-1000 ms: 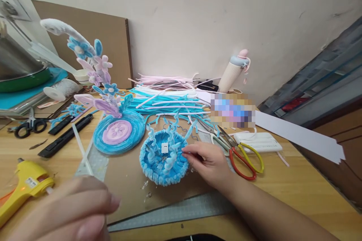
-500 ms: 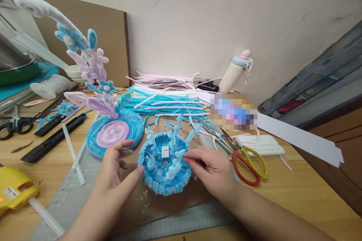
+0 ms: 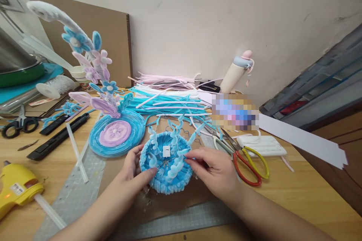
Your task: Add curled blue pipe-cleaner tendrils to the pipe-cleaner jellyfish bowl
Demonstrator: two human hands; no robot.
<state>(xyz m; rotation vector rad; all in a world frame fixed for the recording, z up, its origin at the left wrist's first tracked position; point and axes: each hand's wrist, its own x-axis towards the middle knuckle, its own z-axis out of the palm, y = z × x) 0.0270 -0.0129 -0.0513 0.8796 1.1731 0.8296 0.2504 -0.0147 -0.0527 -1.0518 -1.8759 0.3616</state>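
— What do we have in hand here?

— We see a fuzzy blue bowl (image 3: 169, 186) sitting on a sheet of cardboard (image 3: 181, 203) in the middle of the counter (image 3: 296, 196). Our left hand (image 3: 135, 169) cups its left side, thumb pressed on the rim. Our right hand (image 3: 212, 169) pinches its right edge, fingertips closed beside a pale blue curl (image 3: 174, 165).

— Any writing we can read?

— Little. A small white tag (image 3: 166, 151) stands inside the bowl with a dark mark that we cannot make out. The yellow glue gun (image 3: 17, 190) at the far left carries a white sticker, its print too small to read.

— And around the bowl?

— Just behind it on the left lies a round blue and pink disc (image 3: 117, 133) with a flowered stem (image 3: 85, 51) rising from it. A heap of blue, white and pink pipe cleaners (image 3: 169, 103) lies behind. The red and yellow scissors (image 3: 246, 162) lie just right of our right hand, next to a white box (image 3: 261, 145). The black scissors (image 3: 17, 125) are well apart, at the left edge.
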